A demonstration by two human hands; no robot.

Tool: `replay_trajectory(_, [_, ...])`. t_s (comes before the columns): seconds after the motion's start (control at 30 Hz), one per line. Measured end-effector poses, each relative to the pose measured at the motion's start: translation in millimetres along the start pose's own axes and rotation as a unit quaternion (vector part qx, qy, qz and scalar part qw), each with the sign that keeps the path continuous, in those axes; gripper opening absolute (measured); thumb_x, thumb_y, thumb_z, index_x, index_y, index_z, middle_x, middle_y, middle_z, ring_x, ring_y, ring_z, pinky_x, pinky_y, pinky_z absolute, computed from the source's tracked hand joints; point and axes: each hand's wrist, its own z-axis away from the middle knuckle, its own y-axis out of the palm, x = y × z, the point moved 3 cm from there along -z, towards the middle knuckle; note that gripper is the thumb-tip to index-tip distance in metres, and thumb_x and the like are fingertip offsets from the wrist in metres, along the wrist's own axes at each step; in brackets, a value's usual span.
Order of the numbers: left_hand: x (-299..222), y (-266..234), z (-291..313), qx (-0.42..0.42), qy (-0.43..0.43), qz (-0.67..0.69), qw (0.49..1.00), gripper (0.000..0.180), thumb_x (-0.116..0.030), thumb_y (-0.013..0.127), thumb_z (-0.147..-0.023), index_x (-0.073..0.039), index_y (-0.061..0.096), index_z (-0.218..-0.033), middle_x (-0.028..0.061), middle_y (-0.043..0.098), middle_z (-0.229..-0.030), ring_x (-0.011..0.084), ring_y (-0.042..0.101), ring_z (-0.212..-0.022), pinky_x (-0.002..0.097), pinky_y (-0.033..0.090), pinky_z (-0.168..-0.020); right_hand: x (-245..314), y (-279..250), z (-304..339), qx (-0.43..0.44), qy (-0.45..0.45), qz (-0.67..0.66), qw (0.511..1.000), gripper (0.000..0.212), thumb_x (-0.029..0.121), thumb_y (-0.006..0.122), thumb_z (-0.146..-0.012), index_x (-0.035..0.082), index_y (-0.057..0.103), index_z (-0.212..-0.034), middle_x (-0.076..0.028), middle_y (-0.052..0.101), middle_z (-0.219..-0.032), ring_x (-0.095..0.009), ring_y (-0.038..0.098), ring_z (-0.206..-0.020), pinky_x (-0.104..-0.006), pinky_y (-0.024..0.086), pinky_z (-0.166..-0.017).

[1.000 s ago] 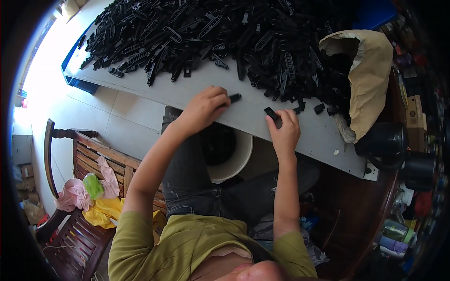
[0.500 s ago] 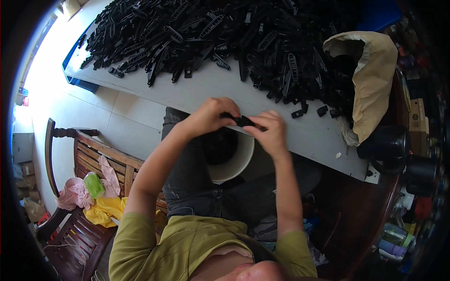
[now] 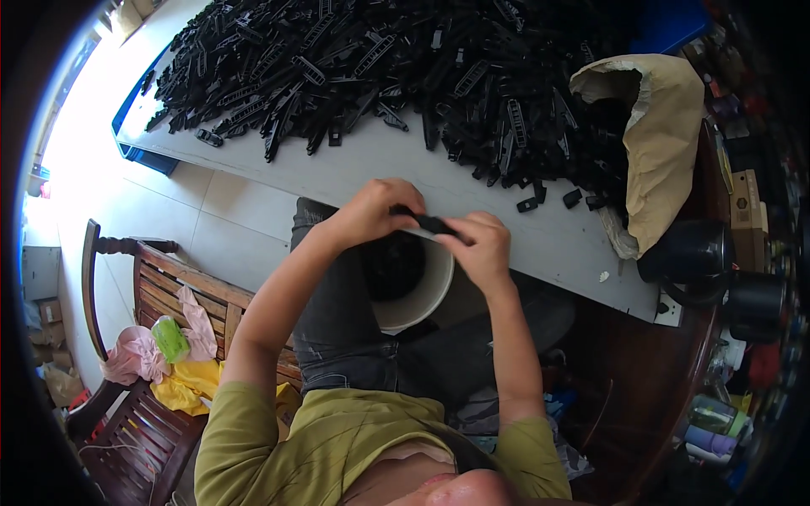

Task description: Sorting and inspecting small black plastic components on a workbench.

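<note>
We see left hand (image 3: 374,212) and right hand (image 3: 483,251) both pinching a black piece (image 3: 434,225) at a grey table (image 3: 557,246) bearing a pile (image 3: 371,72); bench (image 3: 190,271) and tiled floor (image 3: 164,202) lie left.

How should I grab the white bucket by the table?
I'd try the near right part of the white bucket's rim, reaching down from above. That curved edge shows bare and the open top faces up, while the table hides the far side and a leg covers the left.
</note>
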Motion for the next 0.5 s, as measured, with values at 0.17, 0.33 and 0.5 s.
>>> replay_trajectory(0.17, [-10,-4,-4,0.047,0.020,-0.037,0.998,0.022,-0.002,0.074,-0.071,-0.001,0.064,-0.091,0.0101,0.067,-0.096,0.0276,0.064,-0.091,0.0354,0.051,-0.081,5,10,7,-0.002,0.011,0.013,1.000,0.029,0.011,0.083,-0.061,0.004,0.073,-0.087,-0.005,0.053,-0.061,-0.022,0.052,-0.060,-0.0345,0.040,-0.059])
replay_trajectory(0.33, [5,-32,-26,-0.023,-0.084,-0.061,0.994,0.027,-0.006,0.069,-0.076,-0.004,0.064,-0.103,0.0083,0.064,-0.100,0.0271,0.062,-0.094,0.0357,0.051,-0.079,16,-4,15,0.065,-0.003,-0.036,0.997,0.030,0.015,0.082,-0.067,0.004,0.071,-0.093,-0.005,0.059,-0.078,-0.021,0.057,-0.069,-0.0310,0.045,-0.059])
replay_trajectory(0.5, [22,-52,-53,-0.103,0.004,-0.532,0.841,0.023,-0.006,0.061,-0.078,-0.009,0.060,-0.101,0.0032,0.053,-0.094,0.0206,0.056,-0.091,0.0324,0.050,-0.072,-30,-43,6,-0.089,0.198,0.049,0.975,0.028,0.015,0.071,-0.082,0.002,0.065,-0.106,-0.012,0.057,-0.100,-0.031,0.060,-0.086,-0.0376,0.050,-0.075])
